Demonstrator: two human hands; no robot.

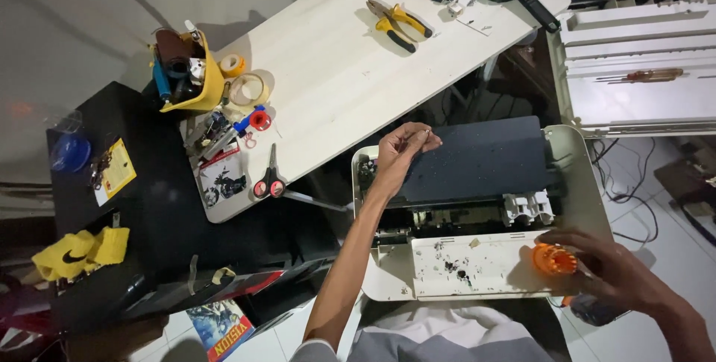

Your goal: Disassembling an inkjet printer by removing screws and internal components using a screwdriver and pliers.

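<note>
- Left hand [399, 149], grip pinched on a small screw [426, 132], hovers over the dark panel of the opened printer [477, 161].
- Right hand [608, 269], grip clenched around an orange-headed tool [554, 259], rests at the printer's near right corner, well apart from the screw.

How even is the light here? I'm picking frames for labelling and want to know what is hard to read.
Head view: white table brightly lit, pliers crisp; left side dim, black stand loses detail; left hand sharp; right hand slightly soft over the orange part.
</note>
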